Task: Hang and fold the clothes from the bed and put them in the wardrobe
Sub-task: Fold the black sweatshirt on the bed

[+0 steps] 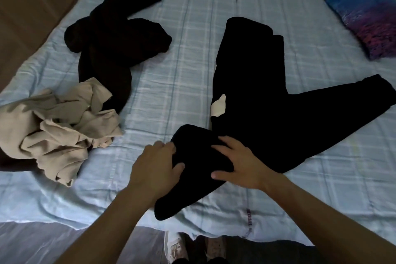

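Left hand (157, 166): fingers curled over the near left edge of the black garment (267, 103), thumb (179, 166) lying on top of the fabric. The grip looks closed on a fold of the cloth, pinching it between thumb and fingers.

Right hand (240, 163): fingers straight and spread, palm down, pressing flat on the same part of the black garment. It holds nothing; thumb points left toward the other hand. The two hands sit just beside each other, with a strip of black fabric between them.

Black garment: spread on the bed (188, 60), one long part running away toward the far side, another running out to the right, and a folded-over part under the hands reaching the near edge of the bed. A small white patch (218, 107) shows at its left edge; what it is cannot be told.

Left of the hands, a crumpled beige garment (57, 130) lies in a heap near the bed's left edge. Beyond it, touching it, a dark brown garment (115, 36) lies loosely spread. Both are apart from the black garment.

The bed sheet is pale blue with a checked pattern. A blue and purple pillow (364, 10) lies at the far right.
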Demonstrator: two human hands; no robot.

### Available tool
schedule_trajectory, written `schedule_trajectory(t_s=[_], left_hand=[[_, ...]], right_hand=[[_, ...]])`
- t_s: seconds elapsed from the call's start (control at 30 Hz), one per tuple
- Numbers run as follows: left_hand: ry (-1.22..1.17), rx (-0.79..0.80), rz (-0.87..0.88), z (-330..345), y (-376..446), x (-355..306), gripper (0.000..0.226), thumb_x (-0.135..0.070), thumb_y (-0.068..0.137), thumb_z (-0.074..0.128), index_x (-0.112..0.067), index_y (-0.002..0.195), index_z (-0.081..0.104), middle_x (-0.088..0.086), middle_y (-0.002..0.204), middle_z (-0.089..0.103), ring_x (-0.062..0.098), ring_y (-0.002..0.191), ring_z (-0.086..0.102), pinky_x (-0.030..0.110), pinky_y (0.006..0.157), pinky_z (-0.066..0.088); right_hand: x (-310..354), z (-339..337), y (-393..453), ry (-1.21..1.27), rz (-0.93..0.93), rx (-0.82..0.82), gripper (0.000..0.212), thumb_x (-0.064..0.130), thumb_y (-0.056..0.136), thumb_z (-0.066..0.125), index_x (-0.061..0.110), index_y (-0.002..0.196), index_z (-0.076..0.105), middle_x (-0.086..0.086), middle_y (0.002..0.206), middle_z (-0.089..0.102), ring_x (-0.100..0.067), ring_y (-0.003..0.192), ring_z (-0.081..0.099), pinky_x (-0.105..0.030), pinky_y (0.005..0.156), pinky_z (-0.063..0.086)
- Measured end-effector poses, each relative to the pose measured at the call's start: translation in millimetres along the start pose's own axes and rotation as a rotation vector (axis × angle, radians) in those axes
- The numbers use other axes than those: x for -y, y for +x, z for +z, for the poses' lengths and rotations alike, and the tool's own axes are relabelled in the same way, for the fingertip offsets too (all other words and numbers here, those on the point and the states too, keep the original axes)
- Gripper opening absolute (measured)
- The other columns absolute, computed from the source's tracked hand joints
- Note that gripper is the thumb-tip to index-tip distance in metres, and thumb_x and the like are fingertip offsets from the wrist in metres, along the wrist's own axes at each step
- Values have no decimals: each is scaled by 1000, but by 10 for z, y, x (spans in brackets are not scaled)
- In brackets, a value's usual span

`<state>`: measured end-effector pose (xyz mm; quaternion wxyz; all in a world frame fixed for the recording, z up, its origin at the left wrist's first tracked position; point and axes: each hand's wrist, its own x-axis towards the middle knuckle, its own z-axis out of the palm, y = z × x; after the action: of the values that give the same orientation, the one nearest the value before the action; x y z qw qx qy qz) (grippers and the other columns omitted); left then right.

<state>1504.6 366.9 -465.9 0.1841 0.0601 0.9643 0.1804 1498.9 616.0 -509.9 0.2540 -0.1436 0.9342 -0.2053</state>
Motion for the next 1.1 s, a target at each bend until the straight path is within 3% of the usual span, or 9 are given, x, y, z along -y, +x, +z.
schedule_trajectory(t_s=[0.1, 0.17, 0.27, 0.4, 0.5, 0.77, 0.9, 1.0, 1.1], left_hand=[[43, 106, 76, 188, 407, -46, 113, -48, 73, 79, -30, 156, 5, 5, 164, 6, 32, 148, 14, 50, 115, 28], [200, 189, 202, 280, 624, -111, 129, -48, 67, 84, -32, 156, -7, 1, 166, -6, 30, 152, 1, 55, 119, 14], [345, 313, 332, 381, 832, -189, 115, -47, 67, 82, -32, 156, 11, -1, 154, 33, 26, 145, 26, 57, 119, 4], [420, 221, 394, 459, 852, -233, 63, -44, 81, 71, -22, 133, 44, 1, 115, 65, 24, 107, 60, 36, 94, 32], [386, 177, 404, 444, 673, -295, 39, -35, 90, 60, -14, 121, 48, 7, 106, 65, 29, 96, 62, 30, 71, 30], [-242, 614, 90, 443, -149, -204, 21, -32, 91, 60, -12, 88, 56, -2, 78, 58, 11, 69, 55, 23, 59, 38], [-583, 599, -136, 466, -302, -272, 26, -30, 91, 64, -17, 72, 53, -6, 62, 51, 7, 56, 50, 26, 59, 38], [-603, 554, -212, 465, -274, -347, 27, -38, 86, 71, -14, 86, 60, -4, 78, 65, 9, 68, 63, 28, 68, 49], [-744, 476, -321, 384, -338, -458, 76, -38, 85, 73, -23, 147, 32, 2, 128, 62, 14, 100, 65, 29, 89, 52]], right_hand=[[-40, 99, -70, -111, -42, 38, 108, 73, 67, 66, 29, 155, 20, 6, 160, 23, -14, 147, 20, -40, 121, 20], [-68, 57, -62, 76, 7, 32, 102, 65, 69, 73, 30, 153, 26, 10, 153, 33, -10, 139, 33, -36, 117, 30], [-154, -12, 8, 212, 62, -111, 62, 54, 93, 55, 25, 146, 43, 8, 145, 45, -8, 133, 41, -32, 114, 34], [-183, 50, 139, -3, 211, 1, 58, 51, 104, 26, 22, 155, 28, 3, 163, 21, -13, 151, 13, -38, 123, 13], [-169, 127, 267, 68, 284, 87, 62, 54, 104, 18, 23, 157, 16, 4, 166, 9, -12, 152, 4, -39, 124, 7], [-139, 66, 503, 235, 330, 137, 72, 60, 101, 15, 16, 158, 8, 0, 166, 2, -12, 152, -1, -28, 120, -1], [-133, 53, 440, 239, 286, 88, 62, 51, 105, 19, 18, 158, 17, -1, 166, 8, -13, 152, 4, -26, 119, 1], [-180, 6, 186, 232, 193, 21, 47, 30, 108, 34, 21, 153, 33, 0, 162, 24, -14, 150, 18, -22, 118, 9], [-245, -33, -207, 246, 34, -40, 53, 1, 99, 43, 21, 148, 42, 1, 155, 39, -12, 144, 33, -22, 120, 19]])
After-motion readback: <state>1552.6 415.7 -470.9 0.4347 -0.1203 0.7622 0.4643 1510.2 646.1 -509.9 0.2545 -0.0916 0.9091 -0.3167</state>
